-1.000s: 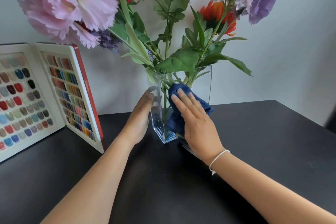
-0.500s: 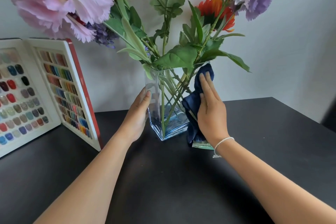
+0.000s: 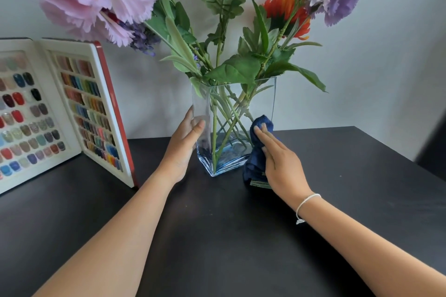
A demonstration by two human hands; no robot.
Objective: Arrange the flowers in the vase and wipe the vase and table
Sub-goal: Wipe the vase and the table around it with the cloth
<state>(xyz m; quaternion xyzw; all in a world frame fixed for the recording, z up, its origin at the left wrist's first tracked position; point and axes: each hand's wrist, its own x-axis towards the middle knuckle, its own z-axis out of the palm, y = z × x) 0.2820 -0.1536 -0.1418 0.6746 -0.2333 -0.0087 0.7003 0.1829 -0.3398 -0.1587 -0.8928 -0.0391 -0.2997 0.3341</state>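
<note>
A clear rectangular glass vase (image 3: 261, 103) with a bluish base stands on the black table (image 3: 229, 236) and holds several artificial flowers (image 3: 96, 0) with green stems and leaves. My left hand (image 3: 184, 146) grips the vase's left corner, thumb on the front face. My right hand (image 3: 277, 159) presses a dark blue cloth (image 3: 255, 164) flat against the lower right side of the vase. The cloth hangs down to the table, with a small label at its bottom edge.
An open white display book of coloured nail samples (image 3: 55, 113) with a red cover stands on the table at the left, leaning near the wall. A pale wall rises behind the vase. The table's right edge runs near a dark shape (image 3: 432, 149).
My right hand with the cloth slid from the vase's front face to its right side, up toward the rim, then down to the lower part. My left hand stayed on the left corner.
</note>
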